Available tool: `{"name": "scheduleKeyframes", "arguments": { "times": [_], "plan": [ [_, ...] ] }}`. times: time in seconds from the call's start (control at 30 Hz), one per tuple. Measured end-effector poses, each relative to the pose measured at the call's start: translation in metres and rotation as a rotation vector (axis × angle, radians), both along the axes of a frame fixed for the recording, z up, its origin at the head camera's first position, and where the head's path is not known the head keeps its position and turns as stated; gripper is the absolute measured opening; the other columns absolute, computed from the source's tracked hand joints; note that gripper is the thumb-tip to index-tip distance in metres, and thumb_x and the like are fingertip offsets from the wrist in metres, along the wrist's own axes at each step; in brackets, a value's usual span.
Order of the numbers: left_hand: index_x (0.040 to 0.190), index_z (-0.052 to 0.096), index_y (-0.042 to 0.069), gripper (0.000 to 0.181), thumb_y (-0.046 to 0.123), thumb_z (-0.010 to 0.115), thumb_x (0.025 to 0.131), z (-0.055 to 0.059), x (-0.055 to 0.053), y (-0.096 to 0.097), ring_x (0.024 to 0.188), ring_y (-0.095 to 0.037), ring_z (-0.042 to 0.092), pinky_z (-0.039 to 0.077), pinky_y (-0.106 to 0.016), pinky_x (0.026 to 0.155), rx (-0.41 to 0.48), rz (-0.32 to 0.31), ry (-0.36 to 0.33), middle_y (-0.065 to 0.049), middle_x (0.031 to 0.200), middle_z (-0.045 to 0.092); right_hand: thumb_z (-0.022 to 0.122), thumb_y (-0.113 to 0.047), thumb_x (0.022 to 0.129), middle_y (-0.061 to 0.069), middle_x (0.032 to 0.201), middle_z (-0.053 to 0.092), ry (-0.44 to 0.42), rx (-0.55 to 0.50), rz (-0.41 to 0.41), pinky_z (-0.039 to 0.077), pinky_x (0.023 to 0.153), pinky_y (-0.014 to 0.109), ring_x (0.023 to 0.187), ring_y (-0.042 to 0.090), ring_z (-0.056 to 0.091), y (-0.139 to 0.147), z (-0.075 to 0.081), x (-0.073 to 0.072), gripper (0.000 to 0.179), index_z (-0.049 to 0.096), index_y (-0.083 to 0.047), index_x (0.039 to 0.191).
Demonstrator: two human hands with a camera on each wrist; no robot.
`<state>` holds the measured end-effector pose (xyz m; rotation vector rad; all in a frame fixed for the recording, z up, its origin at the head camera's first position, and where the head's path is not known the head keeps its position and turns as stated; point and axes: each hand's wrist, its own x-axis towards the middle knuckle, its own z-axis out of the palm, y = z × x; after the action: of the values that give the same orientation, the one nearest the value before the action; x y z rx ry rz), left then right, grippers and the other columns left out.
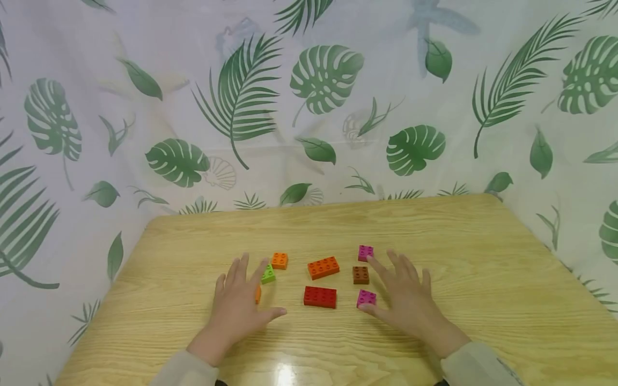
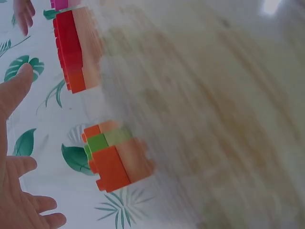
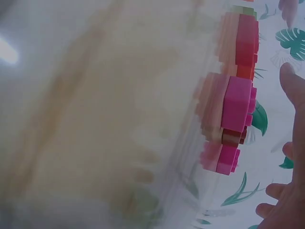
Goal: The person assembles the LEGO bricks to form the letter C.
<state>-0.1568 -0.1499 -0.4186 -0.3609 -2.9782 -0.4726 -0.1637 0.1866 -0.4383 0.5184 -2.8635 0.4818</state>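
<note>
My left hand [image 1: 236,305] is spread with straight fingers over the left group of toy building bricks, holding nothing. By its index finger are a lime green brick [image 1: 267,274] and an orange brick [image 1: 279,260]; another orange brick [image 1: 258,294] is partly hidden under the hand. Fingers spread too, my right hand [image 1: 407,295] hovers beside a magenta brick [image 1: 367,297], a brown brick [image 1: 360,275] and a farther magenta brick [image 1: 366,252]. Its thumb overlaps the nearer magenta one in the head view. Between the hands lie a long red brick [image 1: 320,297] and a long orange-red brick [image 1: 323,267].
The bricks lie on a wood-grain table [image 1: 458,241]. Behind its far edge hangs a pale curtain [image 1: 338,161] printed with green leaves. Light reflects off the tabletop near the front.
</note>
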Motion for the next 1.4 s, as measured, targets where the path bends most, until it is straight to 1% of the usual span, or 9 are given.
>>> {"name": "scheduleKeyframes", "arguments": {
  "times": [0.13, 0.37, 0.57, 0.7, 0.9, 1.03, 1.2, 1.27, 1.4],
  "plan": [
    [0.150, 0.031, 0.018, 0.101, 0.063, 0.073, 0.070, -0.001, -0.002, 0.009, 0.139, -0.040, 0.016, 0.017, -0.062, 0.106, -0.002, -0.044, 0.005, -0.019, 0.155, 0.015, 0.065, -0.066, 0.076, 0.018, 0.150, 0.026, 0.031, -0.002, 0.036, 0.015, 0.096, 0.074, 0.134, 0.041, 0.022, -0.004, -0.001, -0.003, 0.090, 0.037, -0.018, 0.147],
    [0.148, 0.034, 0.013, 0.096, 0.054, 0.076, 0.073, -0.002, -0.003, 0.022, 0.136, -0.039, 0.025, 0.021, -0.056, 0.107, 0.049, -0.142, 0.020, -0.019, 0.151, 0.025, 0.073, -0.056, 0.076, 0.020, 0.143, 0.036, 0.041, -0.023, 0.106, 0.024, 0.099, 0.066, 0.128, 0.040, 0.032, -0.013, 0.001, -0.006, 0.086, 0.042, -0.013, 0.142],
    [0.147, 0.036, 0.011, 0.092, 0.050, 0.077, 0.075, -0.004, -0.007, 0.033, 0.131, -0.039, 0.034, 0.027, -0.056, 0.105, 0.082, -0.190, 0.018, -0.019, 0.146, 0.035, 0.075, -0.054, 0.075, 0.013, 0.136, 0.044, 0.014, -0.050, 0.138, 0.027, 0.100, 0.062, 0.125, 0.036, 0.037, -0.023, 0.002, -0.008, 0.083, 0.044, -0.013, 0.140],
    [0.144, 0.041, 0.009, 0.088, 0.045, 0.080, 0.073, -0.007, -0.009, 0.039, 0.130, -0.037, 0.038, 0.031, -0.056, 0.103, 0.130, -0.209, -0.009, -0.017, 0.144, 0.040, 0.076, -0.051, 0.075, 0.009, 0.131, 0.049, -0.006, -0.073, 0.160, 0.030, 0.101, 0.058, 0.122, 0.033, 0.041, -0.030, 0.001, -0.009, 0.081, 0.045, -0.012, 0.139],
    [0.141, 0.047, 0.011, 0.077, 0.038, 0.080, 0.076, -0.007, -0.012, 0.046, 0.129, -0.032, 0.040, 0.033, -0.052, 0.103, 0.226, -0.210, -0.127, -0.009, 0.140, 0.047, 0.078, -0.047, 0.075, 0.008, 0.124, 0.054, -0.023, -0.103, 0.203, 0.035, 0.099, 0.056, 0.118, 0.032, 0.047, -0.040, 0.000, -0.012, 0.078, 0.048, -0.009, 0.136],
    [0.137, 0.051, 0.009, 0.071, 0.031, 0.081, 0.077, -0.008, -0.015, 0.050, 0.126, -0.031, 0.044, 0.036, -0.049, 0.102, 0.287, -0.211, -0.178, -0.008, 0.137, 0.051, 0.079, -0.043, 0.075, 0.009, 0.123, 0.056, -0.057, -0.119, 0.220, 0.037, 0.098, 0.055, 0.116, 0.030, 0.050, -0.046, -0.001, -0.014, 0.072, 0.052, -0.006, 0.132],
    [0.132, 0.055, 0.005, 0.064, 0.021, 0.082, 0.076, -0.014, -0.019, 0.053, 0.116, -0.028, 0.053, 0.043, -0.045, 0.097, 0.353, -0.214, -0.193, -0.010, 0.130, 0.056, 0.080, -0.037, 0.076, 0.006, 0.118, 0.061, -0.109, -0.131, 0.224, 0.036, 0.099, 0.054, 0.115, 0.032, 0.051, -0.053, -0.003, -0.017, 0.060, 0.059, -0.006, 0.123],
    [0.130, 0.057, 0.005, 0.062, 0.018, 0.082, 0.076, -0.017, -0.021, 0.053, 0.113, -0.027, 0.056, 0.044, -0.043, 0.095, 0.368, -0.210, -0.194, -0.010, 0.128, 0.058, 0.081, -0.033, 0.076, 0.006, 0.115, 0.063, -0.113, -0.131, 0.230, 0.035, 0.099, 0.055, 0.115, 0.033, 0.052, -0.055, -0.003, -0.018, 0.055, 0.061, -0.006, 0.120],
    [0.128, 0.059, 0.005, 0.057, 0.015, 0.081, 0.077, -0.022, -0.025, 0.054, 0.111, -0.025, 0.057, 0.045, -0.042, 0.094, 0.389, -0.197, -0.206, -0.009, 0.122, 0.062, 0.081, -0.028, 0.077, 0.005, 0.111, 0.064, -0.105, -0.117, 0.249, 0.037, 0.096, 0.051, 0.108, 0.029, 0.056, -0.057, -0.004, -0.019, 0.047, 0.063, -0.006, 0.114]
  ]
}}
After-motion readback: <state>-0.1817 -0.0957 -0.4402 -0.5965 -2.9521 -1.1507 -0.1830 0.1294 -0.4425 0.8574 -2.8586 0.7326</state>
